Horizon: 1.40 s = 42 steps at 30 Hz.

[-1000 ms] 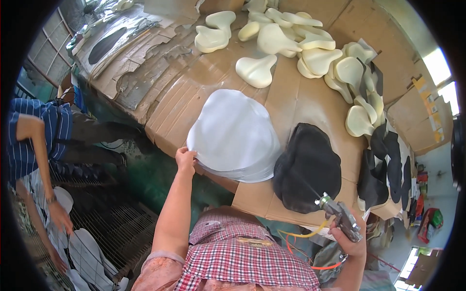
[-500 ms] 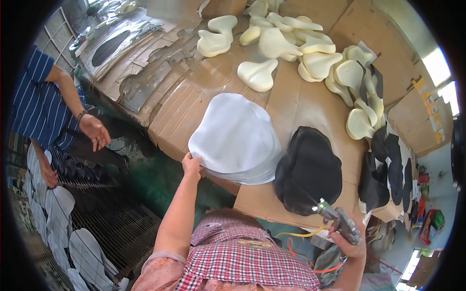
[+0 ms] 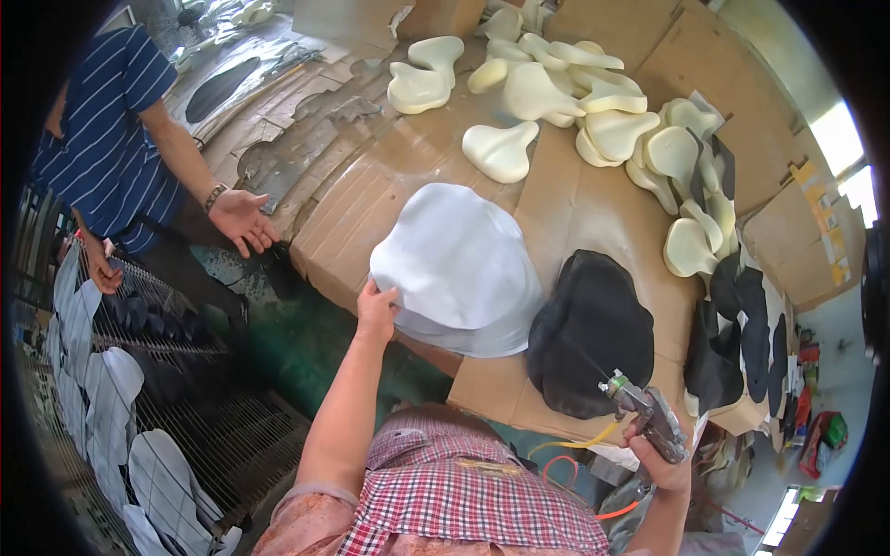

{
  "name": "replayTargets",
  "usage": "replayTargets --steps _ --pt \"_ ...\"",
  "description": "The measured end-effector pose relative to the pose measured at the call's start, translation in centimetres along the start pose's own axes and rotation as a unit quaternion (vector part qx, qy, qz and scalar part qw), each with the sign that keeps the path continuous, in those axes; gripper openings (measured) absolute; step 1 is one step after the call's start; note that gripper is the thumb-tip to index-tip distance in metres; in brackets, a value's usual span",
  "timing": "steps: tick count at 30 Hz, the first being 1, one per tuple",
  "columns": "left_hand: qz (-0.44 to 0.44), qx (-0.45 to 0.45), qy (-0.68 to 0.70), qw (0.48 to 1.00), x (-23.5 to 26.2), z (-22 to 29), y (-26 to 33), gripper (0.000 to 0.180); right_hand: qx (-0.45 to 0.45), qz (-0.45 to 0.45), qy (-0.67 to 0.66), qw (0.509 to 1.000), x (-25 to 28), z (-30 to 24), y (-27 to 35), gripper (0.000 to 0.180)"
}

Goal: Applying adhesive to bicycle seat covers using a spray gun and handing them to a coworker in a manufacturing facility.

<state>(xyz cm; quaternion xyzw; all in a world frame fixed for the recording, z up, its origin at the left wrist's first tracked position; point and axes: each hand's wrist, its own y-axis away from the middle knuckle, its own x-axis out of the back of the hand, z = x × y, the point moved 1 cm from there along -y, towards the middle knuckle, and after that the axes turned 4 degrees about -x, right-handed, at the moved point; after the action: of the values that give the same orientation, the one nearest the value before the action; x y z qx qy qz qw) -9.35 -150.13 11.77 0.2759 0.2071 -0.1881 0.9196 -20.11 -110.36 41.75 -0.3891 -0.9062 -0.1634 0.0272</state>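
My left hand [image 3: 377, 313] grips the near left edge of the top white saddle-shaped sheet [image 3: 450, 250], which lies on a stack of similar sheets. The thumb is on top and the other fingers are mostly hidden. In my right hand [image 3: 664, 463] is a metal spray gun [image 3: 651, 415], its nozzle aimed left over the near edge of a pile of black saddle-shaped pieces [image 3: 591, 324]. A yellow hose [image 3: 579, 444] and an orange hose [image 3: 619, 511] run near the gun. The black pile sits just right of the white stack.
Cardboard [image 3: 357, 218] covers the table. Cream foam saddle pads [image 3: 501, 150] lie scattered at the back and right. More black pieces [image 3: 718, 361] hang at the right edge. At the left, a co-worker's open hand [image 3: 244, 221] reaches near the table, beside a wire rack [image 3: 209, 398] bearing white pieces.
The co-worker has moved right, closer to the table, with one hand stretched further out. My left hand has shifted slightly up and right along the white sheet's edge. The spray gun stays in my right hand.
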Motion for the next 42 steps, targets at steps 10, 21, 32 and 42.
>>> replayTargets --steps 10,21,32,42 --pt "-0.074 -0.226 0.206 0.949 0.8 21.7 6.7 0.036 -0.028 -0.088 0.041 0.995 0.5 -0.5 0.6 0.054" --pt "0.054 -0.361 0.248 0.898 9.1 26.4 7.3 0.034 -0.041 -0.032 0.123 0.991 0.3 -2.6 2.5 0.054" --pt "0.082 -0.244 0.234 0.938 6.6 17.2 3.2 0.026 0.024 -0.007 -0.002 1.0 -3.1 -1.2 -1.6 0.063" --pt "0.117 -0.053 -0.308 0.943 7.3 -1.1 -2.6 0.035 -0.075 -0.01 0.139 0.987 -0.3 -2.2 1.6 0.052"
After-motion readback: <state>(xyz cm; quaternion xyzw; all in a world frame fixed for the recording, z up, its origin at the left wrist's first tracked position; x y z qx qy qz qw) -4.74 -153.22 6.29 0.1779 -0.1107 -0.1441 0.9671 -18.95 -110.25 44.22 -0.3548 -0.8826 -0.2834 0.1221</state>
